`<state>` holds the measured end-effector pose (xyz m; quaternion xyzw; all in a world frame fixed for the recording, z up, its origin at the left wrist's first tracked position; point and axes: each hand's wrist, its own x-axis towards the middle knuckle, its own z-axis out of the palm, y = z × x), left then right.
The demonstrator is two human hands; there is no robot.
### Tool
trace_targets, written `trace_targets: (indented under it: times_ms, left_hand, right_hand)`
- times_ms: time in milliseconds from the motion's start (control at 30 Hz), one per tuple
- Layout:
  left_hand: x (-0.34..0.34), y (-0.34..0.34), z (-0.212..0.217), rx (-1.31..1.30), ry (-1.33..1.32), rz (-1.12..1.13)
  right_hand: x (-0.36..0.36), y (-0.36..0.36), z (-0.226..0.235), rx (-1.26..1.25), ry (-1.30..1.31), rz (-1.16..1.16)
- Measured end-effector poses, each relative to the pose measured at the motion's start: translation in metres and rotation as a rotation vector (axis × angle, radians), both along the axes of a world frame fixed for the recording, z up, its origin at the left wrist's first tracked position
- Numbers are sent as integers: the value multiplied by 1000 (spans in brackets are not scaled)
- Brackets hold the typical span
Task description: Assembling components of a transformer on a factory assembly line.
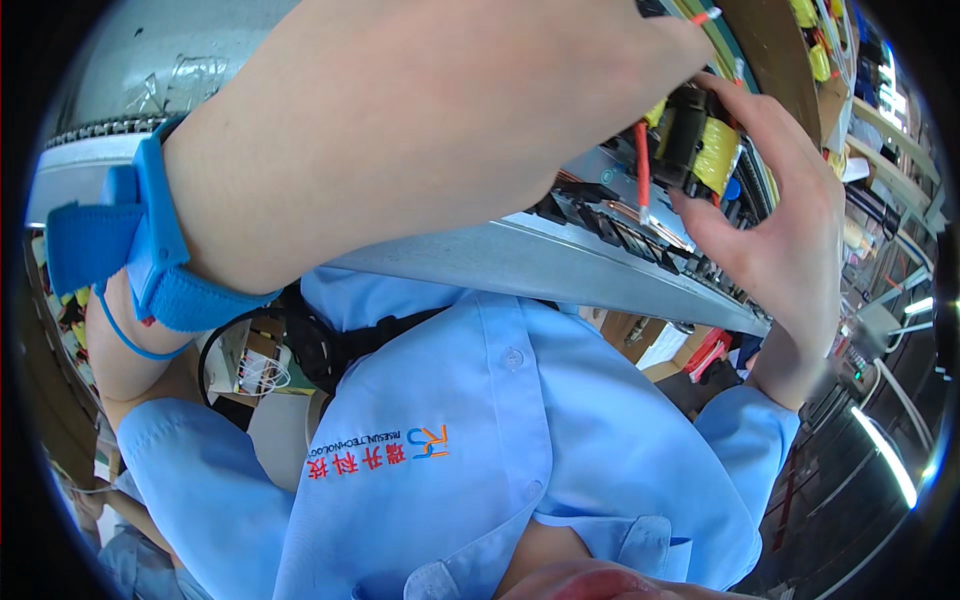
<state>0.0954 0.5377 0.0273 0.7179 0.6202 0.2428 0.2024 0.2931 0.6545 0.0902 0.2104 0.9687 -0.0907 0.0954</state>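
Pinching the yellow-wrapped coil at two o'clock, my right hand likely steadies it; whether left hand grips, I can't tell.

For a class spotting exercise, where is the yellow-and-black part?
In the head view, the yellow-and-black part is at the upper right, gripped by the right hand, with the left hand to its left.

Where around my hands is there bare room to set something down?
Likeliest is the grey metal surface at upper left, bordered by your left forearm and the dark chain-like strip, though clear film seems to lie there. It's crowded around your right hand: the yellow-wrapped coil is between its fingers, with dark clips nearby.
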Motion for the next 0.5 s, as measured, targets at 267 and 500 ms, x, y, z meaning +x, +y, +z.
trace_targets:
  times_ms: [267, 500]
  left_hand:
    - [0, -8, 2, 32, 16, -49]
    - [23, 10, 19, 72, 34, -112]
  right_hand:
    - [-6, -2, -15, 5, 21, -19]
    - [-31, -13, 15, 34, -206, -63]
